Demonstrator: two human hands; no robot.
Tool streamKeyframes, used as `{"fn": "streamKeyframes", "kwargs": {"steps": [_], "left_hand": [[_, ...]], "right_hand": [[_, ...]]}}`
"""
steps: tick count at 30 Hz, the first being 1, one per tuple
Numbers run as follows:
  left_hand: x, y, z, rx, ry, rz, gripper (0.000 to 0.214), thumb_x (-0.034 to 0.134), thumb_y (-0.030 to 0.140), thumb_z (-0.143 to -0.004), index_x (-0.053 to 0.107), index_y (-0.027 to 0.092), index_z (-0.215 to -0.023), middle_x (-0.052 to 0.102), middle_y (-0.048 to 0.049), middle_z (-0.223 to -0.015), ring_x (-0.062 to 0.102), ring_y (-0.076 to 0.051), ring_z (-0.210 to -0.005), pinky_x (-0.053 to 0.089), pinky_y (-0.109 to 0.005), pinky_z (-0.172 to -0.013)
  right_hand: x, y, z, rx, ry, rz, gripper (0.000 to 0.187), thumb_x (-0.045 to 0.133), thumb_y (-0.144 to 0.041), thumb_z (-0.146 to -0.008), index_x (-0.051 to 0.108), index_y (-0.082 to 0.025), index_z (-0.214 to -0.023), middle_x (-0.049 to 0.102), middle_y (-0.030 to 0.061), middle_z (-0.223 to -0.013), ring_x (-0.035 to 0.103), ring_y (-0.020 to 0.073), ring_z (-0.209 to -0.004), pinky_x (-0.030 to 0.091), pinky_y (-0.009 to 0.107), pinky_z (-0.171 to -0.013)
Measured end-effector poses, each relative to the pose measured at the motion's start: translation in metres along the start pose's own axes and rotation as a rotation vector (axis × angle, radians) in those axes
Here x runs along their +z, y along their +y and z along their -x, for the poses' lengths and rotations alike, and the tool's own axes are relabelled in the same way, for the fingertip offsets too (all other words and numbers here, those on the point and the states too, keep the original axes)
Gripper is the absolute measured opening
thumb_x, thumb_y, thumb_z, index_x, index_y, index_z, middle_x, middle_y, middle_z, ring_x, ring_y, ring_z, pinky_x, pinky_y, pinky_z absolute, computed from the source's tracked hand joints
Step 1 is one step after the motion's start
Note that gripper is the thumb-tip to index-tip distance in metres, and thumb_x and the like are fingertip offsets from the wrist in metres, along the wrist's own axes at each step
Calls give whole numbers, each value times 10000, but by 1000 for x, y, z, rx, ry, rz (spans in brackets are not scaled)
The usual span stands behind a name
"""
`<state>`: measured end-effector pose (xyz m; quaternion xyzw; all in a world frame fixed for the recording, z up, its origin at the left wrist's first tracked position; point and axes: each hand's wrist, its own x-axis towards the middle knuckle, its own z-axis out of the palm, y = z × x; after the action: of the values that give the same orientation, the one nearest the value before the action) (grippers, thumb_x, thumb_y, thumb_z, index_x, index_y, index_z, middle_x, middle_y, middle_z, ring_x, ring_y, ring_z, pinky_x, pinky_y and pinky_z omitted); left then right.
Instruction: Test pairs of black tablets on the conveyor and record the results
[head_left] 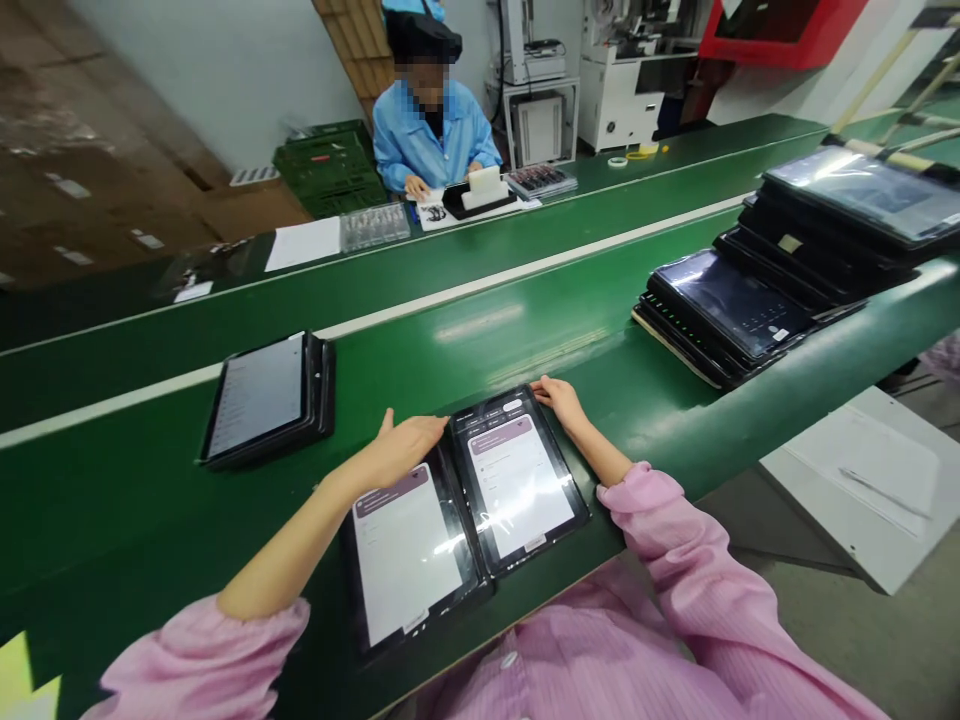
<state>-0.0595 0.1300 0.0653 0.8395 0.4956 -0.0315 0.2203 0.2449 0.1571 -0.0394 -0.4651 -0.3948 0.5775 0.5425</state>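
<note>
Two tablets with lit screens lie side by side on the green bench in front of me. My left hand [405, 448] reaches across the top of the left tablet [405, 560], fingers stretched out and thumb apart. Its fingertips touch the upper left corner of the right tablet [521, 490]. At that tablet's upper right corner, my right hand [561, 402] has its fingers bent round the edge. Both screens show a mauve banner over a white page, and clear film on the surfaces reflects the light.
A short stack of tablets [262, 395] stands at the left, and taller stacks [739, 300] at the right. Across the green bench [480, 340] a co-worker [439, 130] in blue sits by clear trays [375, 226]. A pen lies on a white board [832, 480] at lower right.
</note>
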Motion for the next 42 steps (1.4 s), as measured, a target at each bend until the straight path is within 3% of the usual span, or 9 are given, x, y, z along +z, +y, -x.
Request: {"fn": "streamKeyframes", "kwargs": {"steps": [5,10,16,20,23,25,31,37,42], "left_hand": [[27,-3,5,6,59,-16,625,207,551,-984,529,244,-1423,495,-146,-1485,393,-352,-1419,70,-720,-1147],[20,-27,5,-109,165,78,674,299,678,-922,558,278,-1400,473,-143,-1506,433,-389,-1384,336,-628,-1104],[11,-36,6,-139,55,398,876,527,687,-771,433,183,-1481,654,-128,-1308,611,-307,-1206,464,-441,-1042],[11,-26,15,-194,332,486,814,460,650,-823,436,158,-1471,593,-145,-1392,596,-291,-1235,440,-445,-1072],[14,-18,43,-267,660,426,637,327,568,-937,567,156,-1358,620,-120,-1364,565,-271,-1272,408,-430,-1110],[24,-12,69,-242,739,362,560,293,514,-980,655,181,-1249,685,-93,-1264,605,-259,-1205,443,-419,-1077],[69,-7,114,180,415,164,447,326,442,-1004,731,286,-1110,759,-29,-1072,647,-235,-1053,360,-513,-1109],[52,-8,74,-38,376,4,475,315,494,-1007,555,323,-1379,562,-84,-1437,430,-320,-1366,117,-679,-1157],[23,22,40,-3,111,35,415,321,458,-1024,623,347,-1286,349,-101,-1590,252,-319,-1486,89,-695,-1152]], "right_hand": [[8,-8,7,-85,-31,-56,578,582,-761,-782,715,-198,-782,706,114,-1113,632,286,-1119,478,425,-1019],[5,-19,13,-156,-26,27,561,581,-757,-804,760,-229,-868,631,90,-1260,530,314,-1247,408,454,-1080],[-1,-27,23,-466,-112,658,540,419,-660,-943,803,-284,-883,516,58,-1381,407,326,-1290,263,508,-1143],[-7,-29,24,-515,-117,768,598,342,-664,-959,792,-270,-930,483,95,-1375,381,355,-1285,260,571,-1125],[-19,-36,28,-562,2,651,657,258,-682,-972,759,-262,-1046,514,104,-1279,447,330,-1221,333,517,-1103],[-28,-41,37,-584,-10,614,636,265,-672,-979,757,-274,-1037,534,93,-1211,488,318,-1179,371,486,-1081],[-29,-31,73,-566,-371,810,634,283,-630,-995,801,-290,-863,493,69,-1356,427,339,-1259,358,525,-1091],[-25,-18,63,-403,18,813,575,400,-651,-918,741,-221,-1092,588,142,-1192,538,327,-1114,434,556,-1010],[-34,-18,65,-125,-1,495,571,736,-656,-661,698,-176,-968,678,85,-827,647,257,-787,557,419,-787]]}}
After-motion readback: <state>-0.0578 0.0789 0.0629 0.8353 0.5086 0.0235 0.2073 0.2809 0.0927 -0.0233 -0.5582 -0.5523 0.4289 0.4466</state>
